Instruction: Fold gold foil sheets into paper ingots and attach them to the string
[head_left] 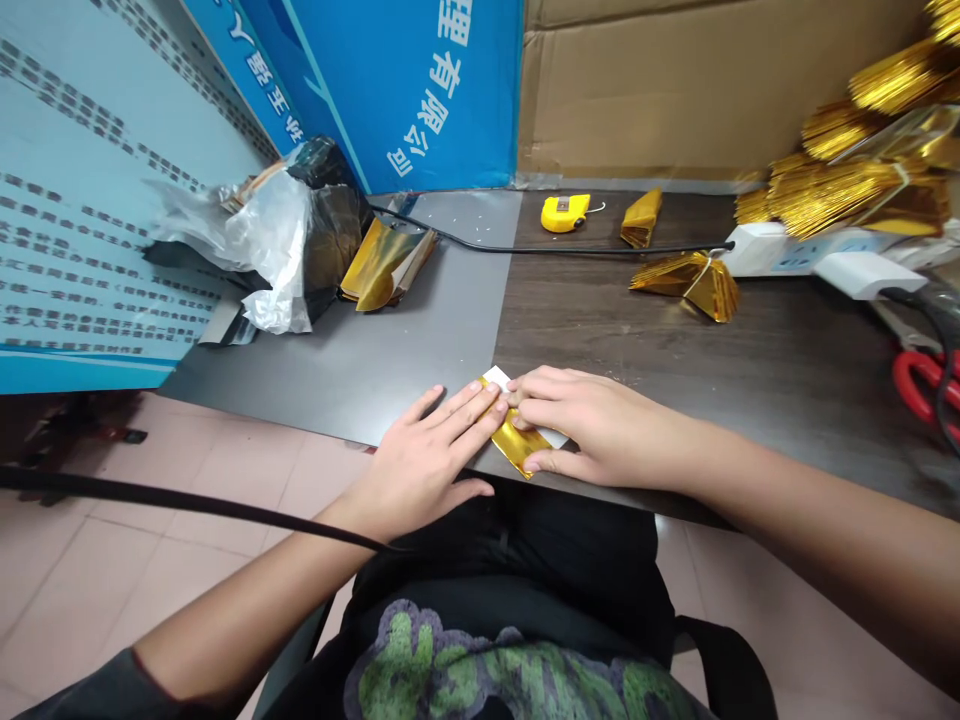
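Observation:
A sheet of gold foil paper (pixel 517 446), with white showing at its far corner and right side, lies at the table's front edge. Part of it looks folded over. My left hand (pixel 442 440) rests flat on its left side, fingers stretched out and thumb apart. From the right, my right hand (pixel 574 420) presses on the same sheet, with bent fingers at the fold and the thumb near its close corner. The fingers cover much of the paper. Beyond my left hand lies a stack of gold paper (pixel 390 262).
Bundles of folded gold paper (pixel 840 190) pile up at the back right, by a white power strip (pixel 769 248). A yellow tape measure (pixel 566 213), black cable (pixel 480 247), red-handled scissors (pixel 926 385) and plastic bags (pixel 281 240) lie around. Cardboard (pixel 637 90) stands behind.

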